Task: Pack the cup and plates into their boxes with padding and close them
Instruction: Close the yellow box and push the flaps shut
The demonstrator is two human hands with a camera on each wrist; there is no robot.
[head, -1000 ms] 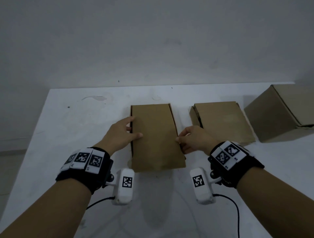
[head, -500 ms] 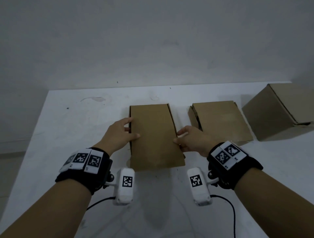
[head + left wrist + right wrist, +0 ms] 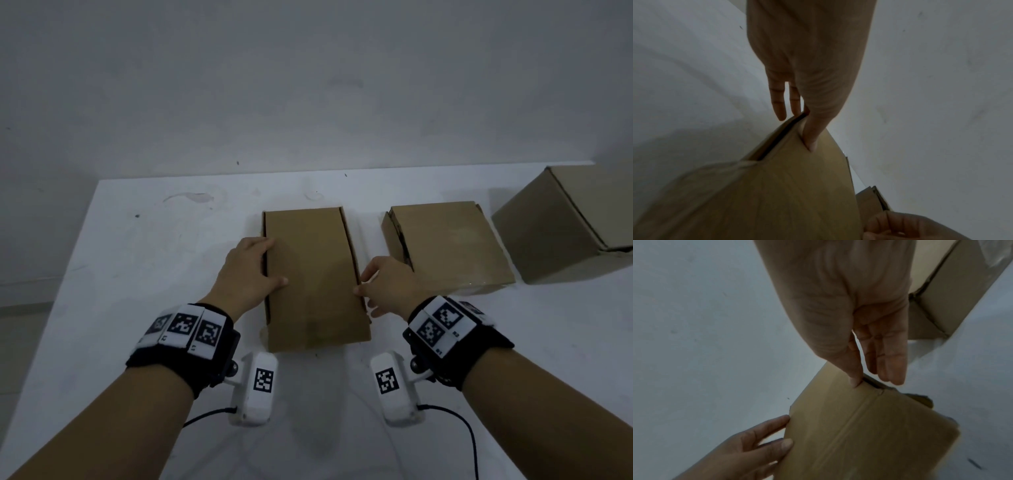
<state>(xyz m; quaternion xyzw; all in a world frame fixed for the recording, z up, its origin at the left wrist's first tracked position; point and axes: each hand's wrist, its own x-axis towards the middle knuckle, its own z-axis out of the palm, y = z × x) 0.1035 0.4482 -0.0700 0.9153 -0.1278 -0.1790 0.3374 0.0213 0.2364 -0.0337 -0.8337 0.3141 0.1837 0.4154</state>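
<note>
A closed brown cardboard box point(image 3: 311, 274) lies lengthwise in the middle of the white table point(image 3: 154, 274). My left hand point(image 3: 270, 260) is at its left edge, with the thumb flat on the lid point(image 3: 797, 186) and straight fingers point(image 3: 778, 104) down the side beside a dark slit. My right hand point(image 3: 363, 284) is at the right edge, its thumb tip pressing the lid's rim point(image 3: 859, 402) while straight fingers point(image 3: 890, 363) hang beside the wall. No cup, plate or padding shows.
A second flat closed box point(image 3: 448, 246) sits just right of my right hand. A taller carton point(image 3: 561, 222) stands at the far right table edge. A grey wall runs behind the table. Wrist-camera cables trail over the near table.
Both hands stay at the middle box's sides; only the view has shifted slightly.
</note>
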